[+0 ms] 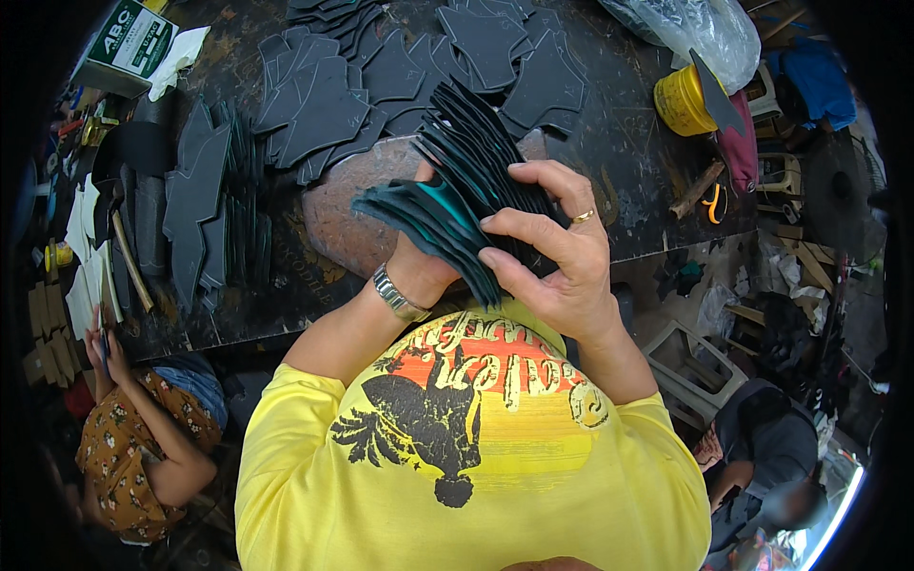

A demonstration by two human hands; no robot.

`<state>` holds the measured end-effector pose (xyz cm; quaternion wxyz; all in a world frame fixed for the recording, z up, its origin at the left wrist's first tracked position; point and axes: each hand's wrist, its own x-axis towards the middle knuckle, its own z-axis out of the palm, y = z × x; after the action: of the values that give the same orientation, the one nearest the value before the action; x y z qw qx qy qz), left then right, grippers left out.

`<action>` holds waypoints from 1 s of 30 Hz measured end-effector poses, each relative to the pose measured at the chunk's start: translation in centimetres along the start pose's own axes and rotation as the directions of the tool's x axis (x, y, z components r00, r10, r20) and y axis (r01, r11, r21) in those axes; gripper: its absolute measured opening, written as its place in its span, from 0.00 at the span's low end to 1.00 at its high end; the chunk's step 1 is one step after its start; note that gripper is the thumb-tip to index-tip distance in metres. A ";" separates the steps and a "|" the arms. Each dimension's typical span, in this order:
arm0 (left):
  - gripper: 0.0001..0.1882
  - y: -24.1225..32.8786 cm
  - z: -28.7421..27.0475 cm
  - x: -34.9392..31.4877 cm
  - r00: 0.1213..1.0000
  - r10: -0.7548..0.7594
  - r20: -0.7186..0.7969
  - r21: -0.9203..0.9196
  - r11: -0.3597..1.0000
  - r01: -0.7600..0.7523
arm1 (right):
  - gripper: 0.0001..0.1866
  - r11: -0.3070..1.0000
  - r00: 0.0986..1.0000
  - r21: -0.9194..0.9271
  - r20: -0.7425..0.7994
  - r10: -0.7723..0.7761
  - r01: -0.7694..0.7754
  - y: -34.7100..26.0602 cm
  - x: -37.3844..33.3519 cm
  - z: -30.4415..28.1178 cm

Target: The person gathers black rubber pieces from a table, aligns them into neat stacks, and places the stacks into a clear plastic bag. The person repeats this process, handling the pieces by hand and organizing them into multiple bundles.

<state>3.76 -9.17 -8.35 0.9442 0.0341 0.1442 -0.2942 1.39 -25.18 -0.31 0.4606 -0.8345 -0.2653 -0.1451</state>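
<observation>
A thick stack of dark cut leather-like pieces (476,157) with teal undersides is held up in front of my chest, fanned apart near its lower end. My left hand (426,265) wraps round it from below and the left, with most of its fingers hidden behind the pieces. At the right edge, my right hand (562,243) pinches the pieces between thumb and fingers. Behind the stack lies a flat reddish-brown stone slab (347,205) on the dark worktable (628,181).
Loose piles of similar pieces (324,109) cover the table's far side; another stack (205,200) stands at left. A wooden-handled hammer (131,262), a boxed tin (124,48), a yellow tub (684,100) and orange-handled scissors (714,203) lie around. Co-workers sit at left (152,447) and right (762,447).
</observation>
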 end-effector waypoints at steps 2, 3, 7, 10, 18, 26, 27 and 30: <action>0.29 0.0 -0.3 0.0 0.998 -0.002 0.057 -0.020 1.000 0.003 | 0.16 1.000 1.000 0.018 -0.013 0.021 -0.021 0.1 0.0 0.2; 0.29 0.1 -0.4 0.0 0.996 -0.012 0.088 -0.045 0.999 0.016 | 0.16 0.998 0.999 0.040 -0.026 0.042 -0.041 0.1 -0.1 0.2; 0.29 -0.1 -1.0 0.3 0.984 0.029 0.174 -0.030 0.999 -0.024 | 0.19 1.000 1.000 0.012 0.005 0.012 -0.012 -0.1 -0.1 0.0; 0.29 -0.2 -1.6 0.5 0.991 0.059 0.123 0.020 0.998 -0.062 | 0.23 0.999 0.999 -0.042 0.046 0.012 -0.010 -0.6 -0.2 -0.2; 0.27 -0.1 -1.6 0.0 0.939 0.033 0.342 -0.061 0.998 -0.012 | 0.22 0.993 0.993 0.062 -0.058 0.105 -0.102 -0.5 -0.6 0.3; 0.24 -1.5 0.9 -0.3 0.987 0.093 0.131 0.078 0.991 -0.104 | 0.44 0.991 0.992 0.042 -0.016 0.128 -0.128 0.4 -1.3 -0.5; 0.25 -1.4 0.8 -0.4 0.989 0.089 0.121 0.077 0.992 -0.099 | 0.45 0.989 0.990 0.050 -0.001 0.141 -0.140 0.5 -1.3 -0.6; 0.25 -1.3 0.4 -0.5 0.979 0.087 0.183 0.061 0.993 -0.099 | 0.49 0.989 0.990 0.063 0.050 0.131 -0.134 0.5 -1.5 -0.8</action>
<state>2.79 -10.00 -7.78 0.9643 0.0469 0.0460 -0.2565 0.45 -26.52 -0.91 0.4904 -0.8377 -0.2241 -0.0864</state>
